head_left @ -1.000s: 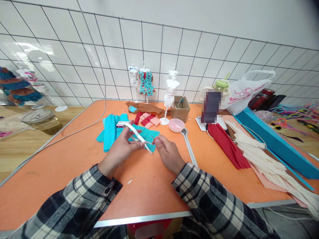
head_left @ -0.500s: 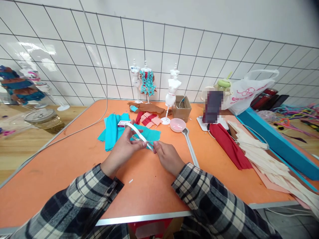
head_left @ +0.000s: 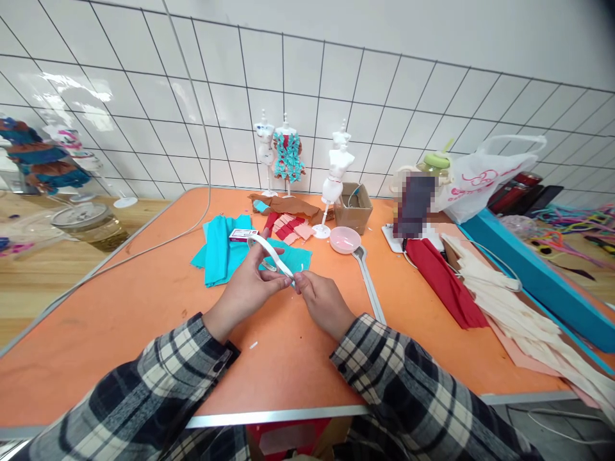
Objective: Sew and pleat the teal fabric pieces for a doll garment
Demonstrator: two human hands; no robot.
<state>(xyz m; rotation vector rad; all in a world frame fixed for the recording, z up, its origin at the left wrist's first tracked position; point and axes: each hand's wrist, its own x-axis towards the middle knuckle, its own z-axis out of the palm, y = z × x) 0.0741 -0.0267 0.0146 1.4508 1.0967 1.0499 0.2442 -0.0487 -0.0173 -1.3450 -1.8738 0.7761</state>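
My left hand [head_left: 247,288] pinches a curved white strip [head_left: 271,253] over the orange table [head_left: 144,301]. My right hand [head_left: 324,302] grips the strip's near end with thumb and fingertips, and the two hands touch there. Right behind the hands lies turquoise cloth [head_left: 225,253] with a small box [head_left: 243,234] on it. Both sleeves are black-and-white plaid.
Three small dress forms [head_left: 336,173] stand at the wall by a cardboard box [head_left: 354,208]. Pink bowl [head_left: 344,239], white ruler-like tool [head_left: 369,288], red cloth [head_left: 444,282], cream strips [head_left: 509,307], blue board [head_left: 528,269] and plastic bag [head_left: 480,173] fill the right. A cable [head_left: 158,246] crosses the left.
My right hand has moved in toward the left until the fingertips meet at the strip's end. The camera has tilted slightly; the strip now bows up more.
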